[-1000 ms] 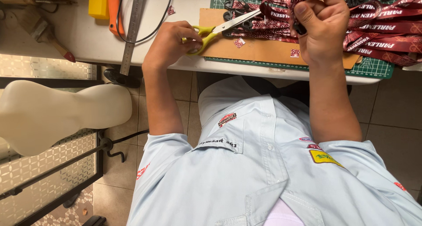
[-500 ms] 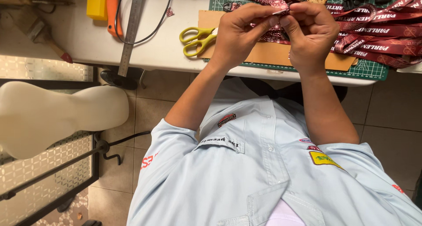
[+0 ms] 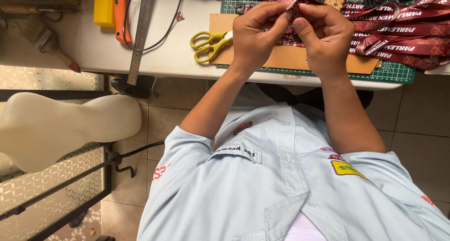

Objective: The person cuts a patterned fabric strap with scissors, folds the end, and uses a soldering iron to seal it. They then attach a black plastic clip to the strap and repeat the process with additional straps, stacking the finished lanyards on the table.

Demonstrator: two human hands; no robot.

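Both hands are up over the white table (image 3: pixel 187 63), and they pinch a dark red strap (image 3: pixel 291 9) between them: the left hand (image 3: pixel 255 35) grips it with thumb and fingers from one side, the right hand (image 3: pixel 326 35) from the other. The strap is mostly hidden by the fingers, so its end is hard to make out. Yellow scissors (image 3: pixel 209 42) lie just left of the left hand, and a heap of red straps (image 3: pixel 398 35) lies on the green mat (image 3: pixel 398 73) to the right.
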